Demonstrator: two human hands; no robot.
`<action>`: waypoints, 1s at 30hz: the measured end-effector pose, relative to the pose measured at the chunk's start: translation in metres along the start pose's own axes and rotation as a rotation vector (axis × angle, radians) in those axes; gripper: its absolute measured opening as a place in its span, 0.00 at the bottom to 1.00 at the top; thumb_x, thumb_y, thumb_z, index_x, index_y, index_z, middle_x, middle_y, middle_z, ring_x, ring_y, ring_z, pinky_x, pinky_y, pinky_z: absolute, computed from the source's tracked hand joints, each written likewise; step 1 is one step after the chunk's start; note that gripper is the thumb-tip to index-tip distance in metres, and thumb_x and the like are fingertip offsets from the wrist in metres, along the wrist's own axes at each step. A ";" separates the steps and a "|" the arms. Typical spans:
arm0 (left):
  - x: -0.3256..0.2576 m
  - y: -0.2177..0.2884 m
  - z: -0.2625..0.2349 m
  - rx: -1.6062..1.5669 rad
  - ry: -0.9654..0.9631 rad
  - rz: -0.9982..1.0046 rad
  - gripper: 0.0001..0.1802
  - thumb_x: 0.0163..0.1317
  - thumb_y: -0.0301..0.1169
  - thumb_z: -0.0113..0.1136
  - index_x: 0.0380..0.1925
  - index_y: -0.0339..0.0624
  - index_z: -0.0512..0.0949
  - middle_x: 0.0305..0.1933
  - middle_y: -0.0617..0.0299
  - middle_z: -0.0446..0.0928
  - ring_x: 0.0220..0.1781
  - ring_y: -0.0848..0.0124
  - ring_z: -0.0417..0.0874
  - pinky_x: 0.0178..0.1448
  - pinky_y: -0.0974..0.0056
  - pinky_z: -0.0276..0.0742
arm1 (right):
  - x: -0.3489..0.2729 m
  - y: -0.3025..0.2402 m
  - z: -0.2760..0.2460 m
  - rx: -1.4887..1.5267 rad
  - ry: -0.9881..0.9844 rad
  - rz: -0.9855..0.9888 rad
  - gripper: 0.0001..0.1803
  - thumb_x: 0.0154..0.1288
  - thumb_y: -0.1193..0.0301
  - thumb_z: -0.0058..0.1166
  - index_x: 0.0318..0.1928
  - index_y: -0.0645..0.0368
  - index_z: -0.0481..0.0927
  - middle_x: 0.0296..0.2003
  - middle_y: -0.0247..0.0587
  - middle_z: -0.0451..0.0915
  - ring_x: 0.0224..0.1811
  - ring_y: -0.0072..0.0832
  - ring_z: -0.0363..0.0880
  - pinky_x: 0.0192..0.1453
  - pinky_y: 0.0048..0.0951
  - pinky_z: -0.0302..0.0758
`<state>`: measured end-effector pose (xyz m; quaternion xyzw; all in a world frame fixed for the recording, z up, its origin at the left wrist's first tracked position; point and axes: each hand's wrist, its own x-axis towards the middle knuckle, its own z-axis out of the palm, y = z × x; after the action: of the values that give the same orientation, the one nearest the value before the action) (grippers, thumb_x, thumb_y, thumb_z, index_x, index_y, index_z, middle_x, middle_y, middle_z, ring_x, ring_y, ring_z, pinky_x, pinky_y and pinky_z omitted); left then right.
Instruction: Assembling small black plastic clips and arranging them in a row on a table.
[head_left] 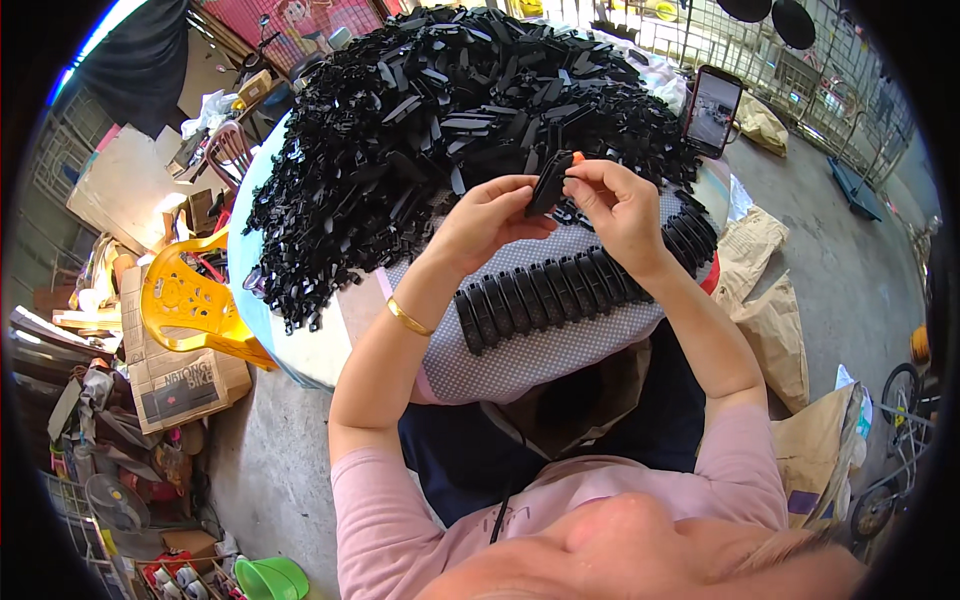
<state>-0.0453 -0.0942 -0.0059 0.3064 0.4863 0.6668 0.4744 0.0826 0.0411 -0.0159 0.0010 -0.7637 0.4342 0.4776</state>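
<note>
Hands: left hand (487, 218) and right hand (612, 205) grip black clip (548, 184) above table edge (300, 365), clip pile (430, 110) behind.

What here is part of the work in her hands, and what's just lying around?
In use: left hand and right hand holding a black plastic piece; heap of black pieces; lined-up row.
Lying about: phone, yellow chair, paper sacks.

A heap of black plastic parts (450, 110) blocks the table (300, 350) from 9 to 1 o'clock; a row of finished pieces (560, 290) bars 5 o'clock, a propped phone (712, 110) 2 o'clock; open dotted cloth (540, 355) lies at 6.
</note>
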 end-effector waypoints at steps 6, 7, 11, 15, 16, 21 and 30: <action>0.000 -0.012 0.005 0.220 0.032 0.123 0.17 0.65 0.34 0.52 0.45 0.30 0.72 0.39 0.57 0.76 0.40 0.69 0.80 0.48 0.66 0.79 | 0.001 -0.013 0.009 0.024 -0.083 0.029 0.06 0.59 0.78 0.55 0.37 0.66 0.78 0.27 0.41 0.80 0.28 0.21 0.80 0.31 0.20 0.76; 0.002 -0.012 0.005 0.129 0.035 0.105 0.18 0.65 0.34 0.53 0.47 0.29 0.72 0.37 0.58 0.77 0.38 0.71 0.80 0.46 0.67 0.79 | 0.004 -0.010 0.009 0.053 -0.051 0.031 0.06 0.60 0.77 0.55 0.37 0.66 0.78 0.27 0.41 0.80 0.28 0.21 0.80 0.31 0.20 0.76; 0.008 -0.011 -0.006 0.003 0.030 0.074 0.20 0.66 0.33 0.49 0.56 0.39 0.66 0.39 0.58 0.76 0.37 0.68 0.81 0.44 0.65 0.80 | 0.020 0.014 0.009 -0.013 -0.006 -0.038 0.06 0.58 0.77 0.56 0.37 0.66 0.79 0.27 0.43 0.81 0.28 0.27 0.81 0.31 0.22 0.75; 0.009 -0.012 -0.010 -0.075 -0.039 0.045 0.22 0.67 0.34 0.49 0.60 0.41 0.63 0.39 0.58 0.76 0.37 0.66 0.82 0.41 0.65 0.80 | 0.022 0.013 0.011 -0.190 -0.014 -0.164 0.06 0.55 0.77 0.57 0.35 0.65 0.79 0.28 0.44 0.80 0.28 0.34 0.80 0.31 0.26 0.75; 0.008 -0.013 -0.008 -0.049 -0.053 0.058 0.22 0.66 0.34 0.49 0.60 0.42 0.63 0.39 0.58 0.76 0.37 0.66 0.82 0.41 0.64 0.80 | 0.022 0.013 0.011 -0.242 -0.016 -0.237 0.06 0.54 0.78 0.57 0.34 0.64 0.79 0.28 0.44 0.79 0.28 0.35 0.80 0.31 0.27 0.76; 0.004 -0.013 0.002 0.091 -0.010 0.127 0.24 0.65 0.33 0.51 0.60 0.39 0.63 0.38 0.60 0.75 0.36 0.67 0.82 0.40 0.65 0.81 | 0.018 0.013 0.009 -0.445 -0.021 -0.433 0.06 0.54 0.77 0.57 0.34 0.65 0.79 0.30 0.43 0.79 0.31 0.36 0.79 0.33 0.30 0.76; 0.002 -0.010 0.007 0.100 -0.006 0.200 0.23 0.65 0.34 0.52 0.58 0.37 0.66 0.39 0.61 0.77 0.33 0.72 0.81 0.42 0.67 0.80 | 0.014 0.001 0.009 -0.354 -0.123 -0.349 0.11 0.58 0.71 0.55 0.39 0.67 0.78 0.34 0.43 0.77 0.34 0.38 0.78 0.36 0.31 0.76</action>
<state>-0.0364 -0.0892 -0.0133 0.3786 0.4847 0.6848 0.3909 0.0681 0.0419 -0.0078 0.0755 -0.8437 0.2040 0.4907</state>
